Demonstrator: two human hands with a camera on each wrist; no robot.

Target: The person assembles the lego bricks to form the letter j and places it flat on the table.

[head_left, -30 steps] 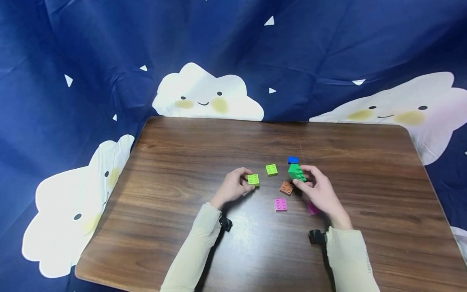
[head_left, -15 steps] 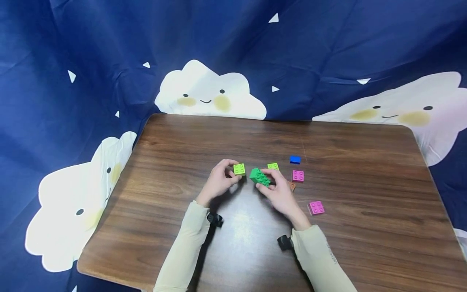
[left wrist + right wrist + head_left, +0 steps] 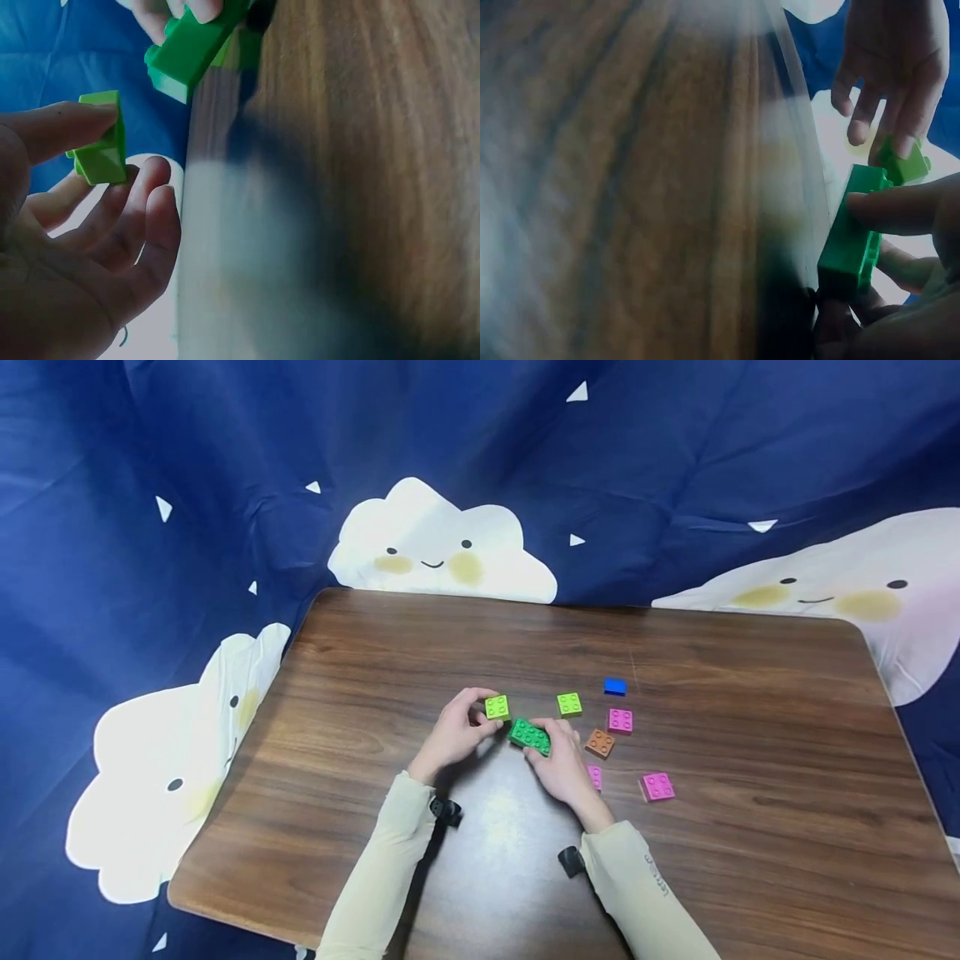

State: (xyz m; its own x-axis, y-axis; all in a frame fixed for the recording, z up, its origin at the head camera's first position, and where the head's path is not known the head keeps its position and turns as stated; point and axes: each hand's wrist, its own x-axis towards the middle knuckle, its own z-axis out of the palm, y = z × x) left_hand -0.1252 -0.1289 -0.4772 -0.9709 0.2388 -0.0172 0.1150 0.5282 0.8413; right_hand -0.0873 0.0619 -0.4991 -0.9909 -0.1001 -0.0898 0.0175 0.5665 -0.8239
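Between thumb and fingers, the left hand (image 3: 454, 735) pinches a lime-green block (image 3: 497, 707) with studs on top. The right hand (image 3: 561, 768) grips a longer dark green block (image 3: 529, 737), just right of and slightly nearer than the lime one. A small gap separates the two blocks in the head view. In the left wrist view the thumb presses one face of the lime block (image 3: 105, 150), with the green block (image 3: 191, 52) above and to the right. The right wrist view shows the right thumb along the side of the green block (image 3: 851, 232).
On the brown table (image 3: 390, 652) right of the hands lie a second lime block (image 3: 569, 704), a blue block (image 3: 615, 687), an orange-brown block (image 3: 600, 743) and several pink blocks (image 3: 620, 721). One pink block (image 3: 595, 777) is partly behind the right hand. A blue cloud-print cloth (image 3: 615, 460) hangs behind.
The right hand has carried the green block left from beside the blue one, and its studs have turned upward. The left hand has shifted slightly left and away with the lime block.
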